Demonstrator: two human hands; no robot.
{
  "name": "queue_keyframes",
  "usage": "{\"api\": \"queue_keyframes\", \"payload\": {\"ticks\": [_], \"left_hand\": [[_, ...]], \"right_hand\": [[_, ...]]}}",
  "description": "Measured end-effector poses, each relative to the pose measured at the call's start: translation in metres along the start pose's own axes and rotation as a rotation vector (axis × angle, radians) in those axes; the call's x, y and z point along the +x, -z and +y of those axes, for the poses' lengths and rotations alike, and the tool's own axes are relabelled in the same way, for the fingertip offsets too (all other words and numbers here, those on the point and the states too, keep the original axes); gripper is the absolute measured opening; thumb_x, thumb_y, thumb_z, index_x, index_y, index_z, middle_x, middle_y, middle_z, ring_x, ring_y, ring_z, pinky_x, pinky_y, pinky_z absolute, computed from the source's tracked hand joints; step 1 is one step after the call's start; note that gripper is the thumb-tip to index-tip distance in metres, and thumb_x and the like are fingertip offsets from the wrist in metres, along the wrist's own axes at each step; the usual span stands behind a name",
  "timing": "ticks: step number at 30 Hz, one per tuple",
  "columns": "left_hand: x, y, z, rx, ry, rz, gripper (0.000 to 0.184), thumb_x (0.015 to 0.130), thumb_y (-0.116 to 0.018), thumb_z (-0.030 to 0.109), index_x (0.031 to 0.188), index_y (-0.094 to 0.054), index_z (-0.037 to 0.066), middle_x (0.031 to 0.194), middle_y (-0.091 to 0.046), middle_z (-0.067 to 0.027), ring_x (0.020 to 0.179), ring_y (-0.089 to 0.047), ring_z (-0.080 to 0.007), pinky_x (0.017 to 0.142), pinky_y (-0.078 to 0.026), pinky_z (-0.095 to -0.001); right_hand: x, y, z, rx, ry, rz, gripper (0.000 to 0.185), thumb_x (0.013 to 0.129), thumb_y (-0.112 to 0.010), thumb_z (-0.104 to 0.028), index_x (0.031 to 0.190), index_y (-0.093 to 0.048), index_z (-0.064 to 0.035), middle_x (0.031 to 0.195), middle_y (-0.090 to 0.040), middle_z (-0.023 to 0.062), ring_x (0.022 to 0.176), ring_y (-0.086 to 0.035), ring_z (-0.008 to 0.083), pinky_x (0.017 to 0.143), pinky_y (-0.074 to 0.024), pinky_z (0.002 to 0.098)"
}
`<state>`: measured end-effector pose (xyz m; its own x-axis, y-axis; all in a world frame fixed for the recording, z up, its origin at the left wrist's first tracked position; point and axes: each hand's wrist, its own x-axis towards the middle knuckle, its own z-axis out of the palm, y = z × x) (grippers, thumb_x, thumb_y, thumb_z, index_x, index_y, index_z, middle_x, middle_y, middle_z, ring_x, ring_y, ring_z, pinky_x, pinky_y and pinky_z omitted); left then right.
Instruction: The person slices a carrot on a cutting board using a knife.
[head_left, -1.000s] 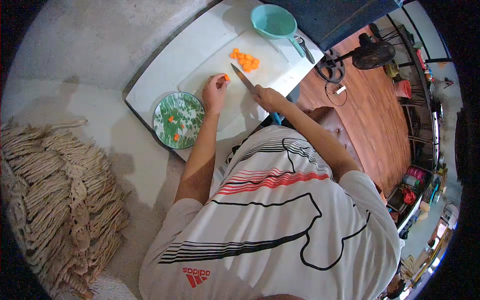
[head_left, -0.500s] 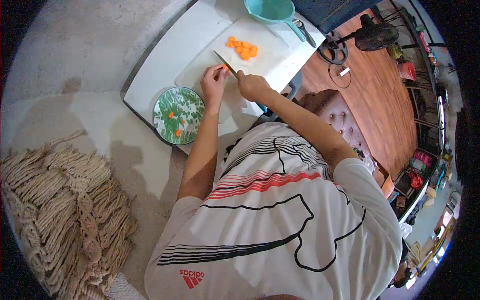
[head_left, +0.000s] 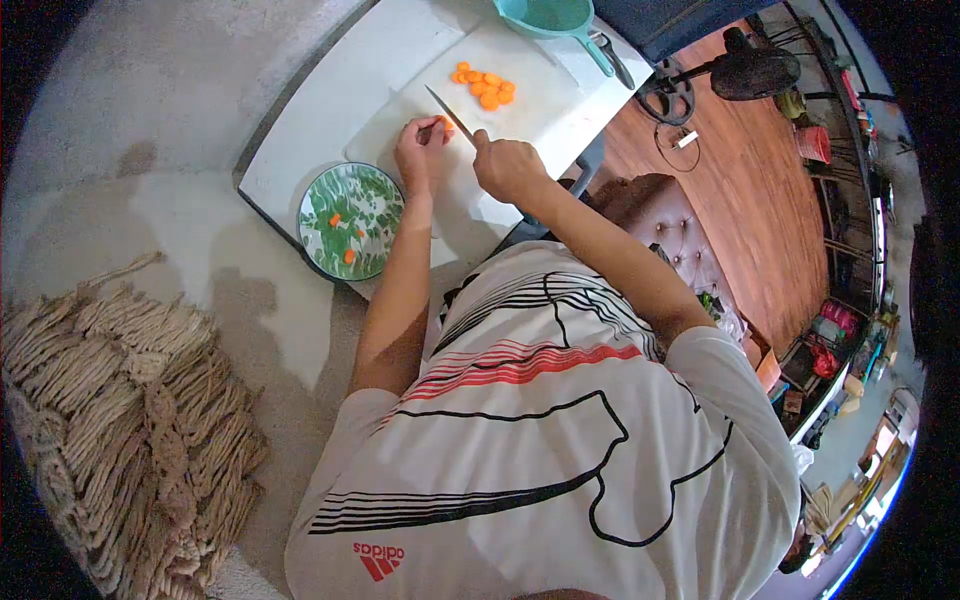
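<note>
My right hand is closed round the handle of a knife, its blade pointing up and to the left. Beside the blade, my left hand pinches a piece of carrot over the white cutting board. Several orange carrot slices lie in a loose cluster on the board, beyond the knife. Left of my left forearm sits a green and white patterned plate with a few small carrot bits on it.
A teal colander stands at the far end of the white table, with a dark-handled utensil next to it. A tufted seat and a black fan are to the right. Bundled cord hangs at lower left.
The knife blade has come slightly away from the carrot piece, leaving more of the piece showing. The view has shifted a little; both hands keep their holds.
</note>
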<state>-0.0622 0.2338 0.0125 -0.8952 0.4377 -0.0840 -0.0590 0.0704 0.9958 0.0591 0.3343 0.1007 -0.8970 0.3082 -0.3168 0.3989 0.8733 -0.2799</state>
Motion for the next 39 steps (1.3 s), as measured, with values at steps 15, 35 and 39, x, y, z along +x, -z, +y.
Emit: {"api": "queue_keyframes", "payload": {"ticks": [15, 35, 39], "left_hand": [[0.005, -0.003, -0.012, -0.062, 0.023, 0.006, 0.008, 0.094, -0.064, 0.002, 0.098, -0.066, -0.005, 0.091, -0.073, -0.0109, 0.077, -0.072, -0.0150, 0.069, -0.059, -0.0267], [0.000, -0.001, -0.001, -0.001, -0.001, 0.003, 0.006, 0.094, -0.064, 0.002, 0.096, -0.066, -0.004, 0.085, -0.073, -0.0089, 0.075, -0.069, -0.0136, 0.069, -0.055, -0.0271], [0.002, 0.000, -0.002, -0.019, 0.026, -0.014, 0.006, 0.094, -0.065, 0.002, 0.096, -0.066, -0.003, 0.085, -0.073, -0.0085, 0.076, -0.069, -0.0134, 0.071, -0.055, -0.0270]], "right_hand": [[-0.003, -0.001, -0.007, -0.099, 0.017, -0.013, 0.023, 0.094, -0.048, -0.014, 0.108, -0.055, 0.0030, 0.080, -0.072, 0.0206, 0.072, -0.074, 0.0347, 0.065, -0.0590, 0.0451], [-0.006, -0.005, -0.011, -0.120, 0.066, 0.059, 0.016, 0.089, -0.053, -0.010, 0.098, -0.053, 0.0035, 0.071, -0.070, 0.0208, 0.063, -0.072, 0.0346, 0.058, -0.0577, 0.0445], [-0.006, 0.000, -0.012, -0.166, 0.065, 0.013, 0.020, 0.091, -0.054, -0.014, 0.101, -0.055, 0.0039, 0.075, -0.072, 0.0190, 0.067, -0.074, 0.0297, 0.058, -0.0589, 0.0398]]}}
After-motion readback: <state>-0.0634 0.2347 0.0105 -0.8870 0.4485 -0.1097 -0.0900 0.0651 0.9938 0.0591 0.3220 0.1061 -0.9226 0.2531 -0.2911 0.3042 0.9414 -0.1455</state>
